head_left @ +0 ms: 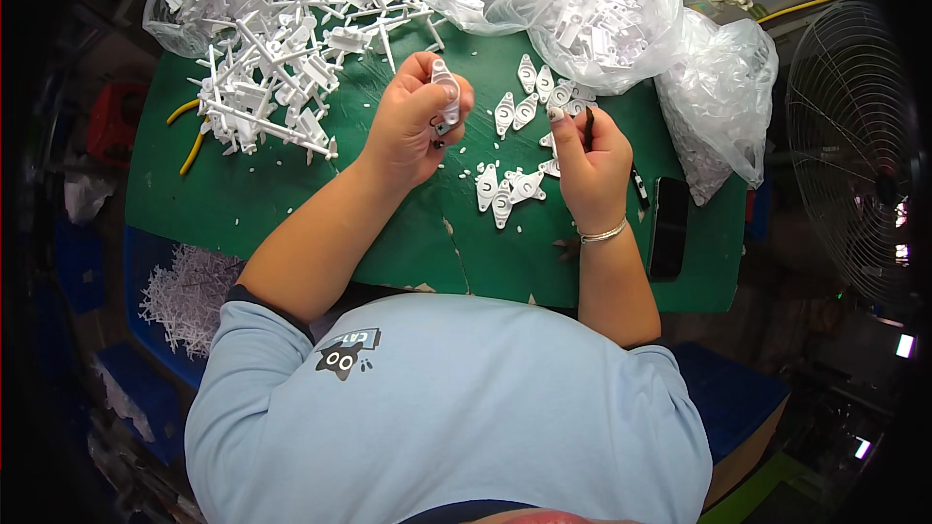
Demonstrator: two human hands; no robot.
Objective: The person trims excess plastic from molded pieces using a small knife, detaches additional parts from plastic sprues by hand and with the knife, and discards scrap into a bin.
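Observation:
My left hand (406, 126) is closed round a small white plastic piece (445, 87) with pointed ends, pressing it under the thumb. Lower in that palm, a further white piece with a dark mark is partly covered by the fingers. My right hand (594, 170) is closed on a thin black object (588, 126); most of it is hidden, so its kind does not show. Flat white plastic pieces (486, 188) with a curved slot lie between the hands, some overlapping. Similar pieces (525, 73) lie beyond my right hand.
White molded parts on sprues (267, 78) are heaped at the left, beside yellow-handled pliers (192, 147). Clear plastic bags (718, 87) of white parts line the back and right. A phone (668, 228) and a marker (640, 187) lie on the green table (388, 233). A fan (854, 155) stands right.

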